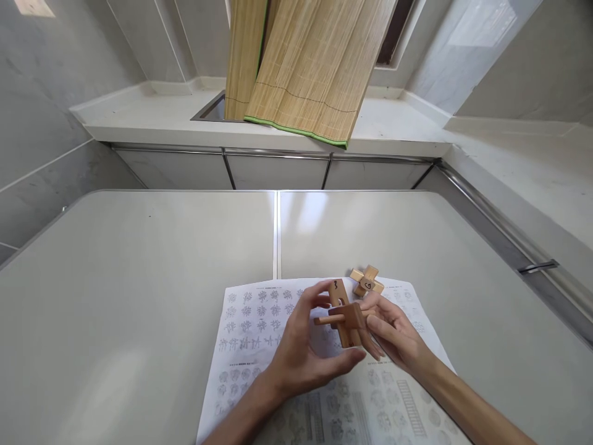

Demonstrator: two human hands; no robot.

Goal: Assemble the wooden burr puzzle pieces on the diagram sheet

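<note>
Over the printed sheet I hold up a brown wooden interlocking puzzle (353, 316). Its upright flat piece bears a black "3" near the top, a crosspiece passes across it, and a thin round peg juts out to the left. My left hand (306, 346) curls around the puzzle, fingers at its upper left edge and thumb beneath its lower end. On the other side, my right hand (393, 327) pinches the puzzle's right side; part of its grip is hidden. Just beyond my right hand lies a lighter wooden cross-shaped puzzle (367, 281) with a black mark.
A large printed sheet (250, 358) with rows of small puzzle drawings lies under my hands on the pale table (139, 278). A seam divides the tabletop. Behind stands a white counter (157, 117) with a sink edge and a hanging bamboo mat (310, 74).
</note>
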